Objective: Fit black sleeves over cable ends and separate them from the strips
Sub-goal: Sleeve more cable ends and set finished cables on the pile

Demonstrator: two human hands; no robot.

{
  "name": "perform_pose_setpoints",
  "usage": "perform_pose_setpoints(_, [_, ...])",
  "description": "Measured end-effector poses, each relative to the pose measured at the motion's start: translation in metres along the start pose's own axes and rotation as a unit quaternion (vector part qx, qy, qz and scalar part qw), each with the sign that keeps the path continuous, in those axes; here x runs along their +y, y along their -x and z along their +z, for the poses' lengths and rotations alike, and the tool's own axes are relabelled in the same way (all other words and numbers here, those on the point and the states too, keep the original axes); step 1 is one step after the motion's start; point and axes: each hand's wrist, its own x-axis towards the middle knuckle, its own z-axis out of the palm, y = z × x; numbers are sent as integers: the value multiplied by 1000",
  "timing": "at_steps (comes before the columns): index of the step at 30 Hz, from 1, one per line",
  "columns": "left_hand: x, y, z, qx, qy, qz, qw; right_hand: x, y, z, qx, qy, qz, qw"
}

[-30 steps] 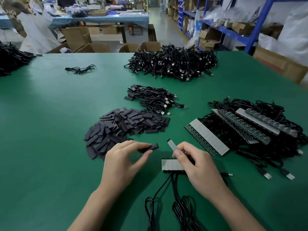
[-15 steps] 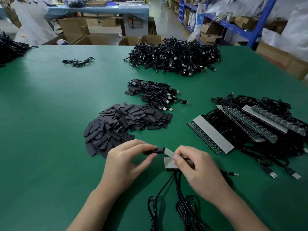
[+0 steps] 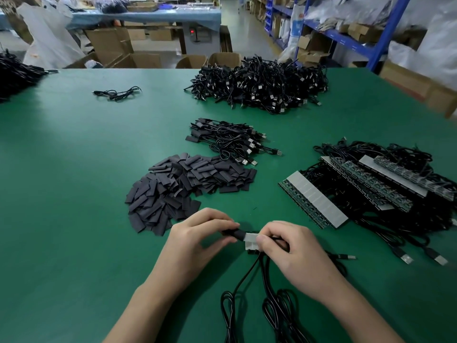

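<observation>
You are pinching the light, floppy black sleeve in your left hand just above the tabletop, its mouth meeting the stiff cable end that your right hand is gripping beside the white strip; the sleeve is probably handling best squeezed edgewise.

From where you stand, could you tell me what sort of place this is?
Probably a factory assembly area: a heap of black cables, a pile of black sleeves, and blue shelving behind.
</observation>
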Motion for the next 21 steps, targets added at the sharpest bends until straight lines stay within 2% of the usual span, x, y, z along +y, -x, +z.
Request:
perform_pose_setpoints(4, [1, 1, 1, -1, 5, -3, 1000, -1, 1, -1, 0, -19, 12, 1000])
perform_pose_setpoints(10, [4, 2, 6, -11, 7, 12, 1000, -2, 1, 5, -23, 19, -5, 1000])
perform_pose_setpoints(15, [1, 2, 5, -2, 2, 17, 1000, -1, 1, 2, 10, -9, -2, 1000])
perform_pose_setpoints(21, [0, 3, 7, -13, 2, 21, 1000, -5, 1, -1, 10, -22, 5, 1000])
